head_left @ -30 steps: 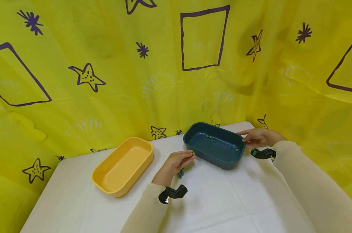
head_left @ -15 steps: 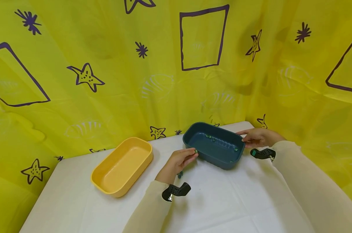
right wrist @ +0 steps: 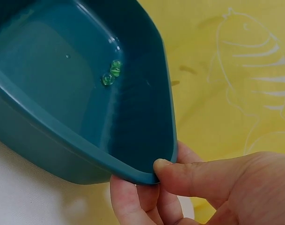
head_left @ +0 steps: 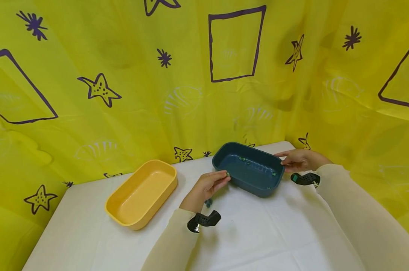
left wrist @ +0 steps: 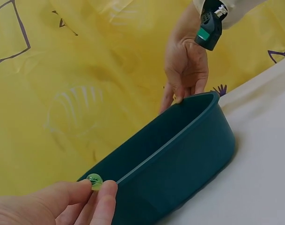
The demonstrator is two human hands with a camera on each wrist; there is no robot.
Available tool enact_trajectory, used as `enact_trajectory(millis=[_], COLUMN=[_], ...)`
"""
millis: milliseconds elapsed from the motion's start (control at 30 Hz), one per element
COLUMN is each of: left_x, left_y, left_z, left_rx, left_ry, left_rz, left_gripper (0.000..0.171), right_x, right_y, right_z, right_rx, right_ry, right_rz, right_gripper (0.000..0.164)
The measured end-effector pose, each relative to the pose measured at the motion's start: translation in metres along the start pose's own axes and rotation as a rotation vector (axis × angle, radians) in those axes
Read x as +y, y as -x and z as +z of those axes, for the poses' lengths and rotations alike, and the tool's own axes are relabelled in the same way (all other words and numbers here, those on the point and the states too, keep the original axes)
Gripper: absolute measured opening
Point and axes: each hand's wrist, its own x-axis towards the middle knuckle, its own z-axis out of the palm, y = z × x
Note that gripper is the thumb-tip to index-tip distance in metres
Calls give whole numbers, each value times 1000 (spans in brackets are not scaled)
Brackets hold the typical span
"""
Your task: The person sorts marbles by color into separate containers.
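Note:
A clear green glass marble (left wrist: 94,181) is pinched between the thumb and fingertips of my left hand (head_left: 206,186), right beside the near rim at the left end of a dark teal bin (head_left: 246,184). My right hand (head_left: 300,160) grips the bin's right corner, its thumb over the rim and fingers against the outer wall. Several green marbles (right wrist: 115,68) lie on the bin's floor in the right wrist view. On the table, a few dark bluish-green marbles (head_left: 209,203) sit next to my left wrist, partly covered by it.
A yellow bin (head_left: 143,195) of similar shape stands to the left on the white-covered table (head_left: 251,233), with nothing visible inside. Behind the table hangs a yellow curtain (head_left: 140,124) with dark drawings. Each wrist wears a black camera mount (head_left: 204,221).
My left hand has shifted slightly right and up to the teal bin's near rim with the marble still pinched. My right hand and both bins stay in place.

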Motion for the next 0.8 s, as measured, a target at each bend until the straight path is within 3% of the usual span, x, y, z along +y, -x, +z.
enact_trajectory(millis=[400,800], left_x=[3,12], left_y=[-7,-9], left_z=[10,20], left_rx=[0,36], left_ry=[-12,7], left_rz=[-5,-10], left_gripper=[34,31], right_x=[0,0], right_y=[3,5], right_z=[1,-2], right_rx=[4,-16], right_ry=[-61,41], right_rz=[16,-16], right_gripper=[63,60])
